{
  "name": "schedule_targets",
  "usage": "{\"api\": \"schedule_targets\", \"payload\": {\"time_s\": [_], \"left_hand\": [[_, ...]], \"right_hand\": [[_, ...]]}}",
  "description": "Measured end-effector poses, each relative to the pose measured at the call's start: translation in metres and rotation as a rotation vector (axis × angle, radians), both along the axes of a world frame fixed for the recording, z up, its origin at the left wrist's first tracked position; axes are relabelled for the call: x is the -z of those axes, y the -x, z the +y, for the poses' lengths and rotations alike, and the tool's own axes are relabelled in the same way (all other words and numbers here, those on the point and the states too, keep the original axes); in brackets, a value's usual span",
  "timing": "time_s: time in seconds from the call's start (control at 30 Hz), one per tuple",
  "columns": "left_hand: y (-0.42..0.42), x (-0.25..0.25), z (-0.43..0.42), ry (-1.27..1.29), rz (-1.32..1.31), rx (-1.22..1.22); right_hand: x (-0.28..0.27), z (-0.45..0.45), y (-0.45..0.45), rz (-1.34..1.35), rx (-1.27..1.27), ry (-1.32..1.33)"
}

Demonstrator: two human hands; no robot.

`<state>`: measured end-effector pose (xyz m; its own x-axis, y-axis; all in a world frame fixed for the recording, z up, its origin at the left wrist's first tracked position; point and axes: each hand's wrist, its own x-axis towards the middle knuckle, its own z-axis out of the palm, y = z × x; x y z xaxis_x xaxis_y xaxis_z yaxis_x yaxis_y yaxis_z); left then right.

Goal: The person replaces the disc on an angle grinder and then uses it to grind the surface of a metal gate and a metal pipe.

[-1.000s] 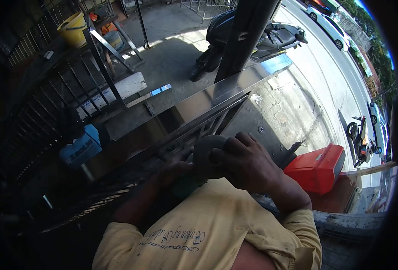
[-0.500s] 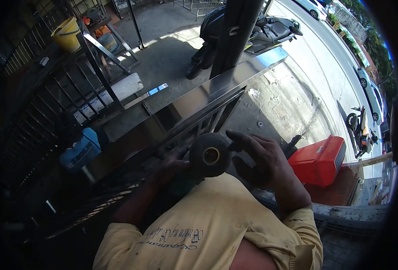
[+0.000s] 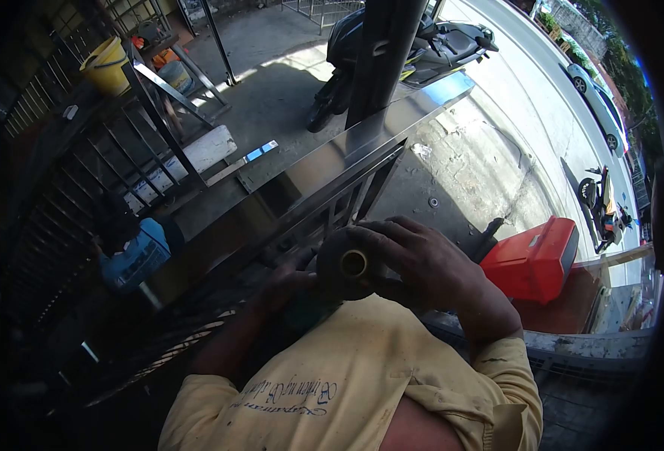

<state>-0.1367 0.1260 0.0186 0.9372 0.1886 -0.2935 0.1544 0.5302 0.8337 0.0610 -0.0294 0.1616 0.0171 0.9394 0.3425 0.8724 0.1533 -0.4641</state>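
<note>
In front of my chest is a dark round grinding disc (image 3: 332, 264) with a brass-coloured ring around its centre hole (image 3: 353, 263). Behind and below it shows a dim teal body (image 3: 302, 310), which looks like an angle grinder. My left hand (image 3: 285, 284) is closed around the tool on the disc's left side, its fingers mostly in shadow. From the right, my right hand (image 3: 422, 263) grips the disc, fingers over its upper edge and thumb at its lower right. Just beyond both hands runs a long shiny metal beam (image 3: 324, 169).
A dark post (image 3: 384, 60) rises behind the beam, beside a parked scooter (image 3: 452, 45). A red box (image 3: 531, 259) stands at right. Leftward are a black railing (image 3: 114, 158), a blue container (image 3: 140, 252) and a yellow bucket (image 3: 106, 68). Another motorcycle (image 3: 602, 207) is by the road.
My right hand has moved left and closed onto the disc; before, its fingers were spread apart beside it. My left hand stays on the tool. The view has shifted slightly.
</note>
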Motion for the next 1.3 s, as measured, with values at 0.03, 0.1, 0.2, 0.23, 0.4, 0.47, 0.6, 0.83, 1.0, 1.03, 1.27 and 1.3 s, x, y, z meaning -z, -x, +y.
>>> {"api": "schedule_targets", "payload": {"time_s": [0.03,0.1,0.2,0.23,0.4,0.47,0.6,0.83,1.0,1.03,1.27,1.3], "left_hand": [[0.002,0.001,0.001,-0.003,0.005,-0.004],[0.005,0.0,0.0,0.041,0.025,-0.011],[0.006,-0.007,-0.001,0.139,0.062,-0.012],[0.006,-0.006,0.0,0.14,0.071,0.0],[0.0,-0.002,0.0,0.113,0.012,0.063],[0.001,0.0,0.003,0.1,-0.011,0.094],[0.002,0.002,0.001,0.158,0.021,0.089],[-0.004,-0.001,0.006,0.22,-0.036,0.078],[-0.011,0.013,0.023,-0.029,-0.049,0.079],[-0.014,0.014,0.027,-0.08,-0.064,0.071],[-0.045,-0.025,0.034,-0.053,-0.219,-0.165],[-0.052,-0.034,0.035,-0.037,-0.257,-0.205]], "right_hand": [[-0.004,-0.002,-0.001,0.003,0.01,0.135],[-0.03,-0.012,-0.01,0.074,0.037,0.543],[-0.032,-0.017,-0.01,0.065,0.061,0.506],[-0.026,-0.013,-0.008,0.004,0.016,0.345],[0.012,0.015,0.005,-0.16,-0.101,-0.114],[-0.005,0.006,0.007,-0.219,-0.092,0.198],[-0.048,0.002,-0.003,-0.186,-0.051,0.593],[0.005,0.026,0.003,-0.35,-0.373,-0.008],[0.034,0.03,0.012,-0.227,-0.111,-0.14],[0.032,0.031,0.012,-0.224,-0.082,-0.147],[0.041,0.045,-0.007,0.642,-0.013,-0.443],[0.055,0.049,-0.008,1.047,-0.041,-0.467]]}}
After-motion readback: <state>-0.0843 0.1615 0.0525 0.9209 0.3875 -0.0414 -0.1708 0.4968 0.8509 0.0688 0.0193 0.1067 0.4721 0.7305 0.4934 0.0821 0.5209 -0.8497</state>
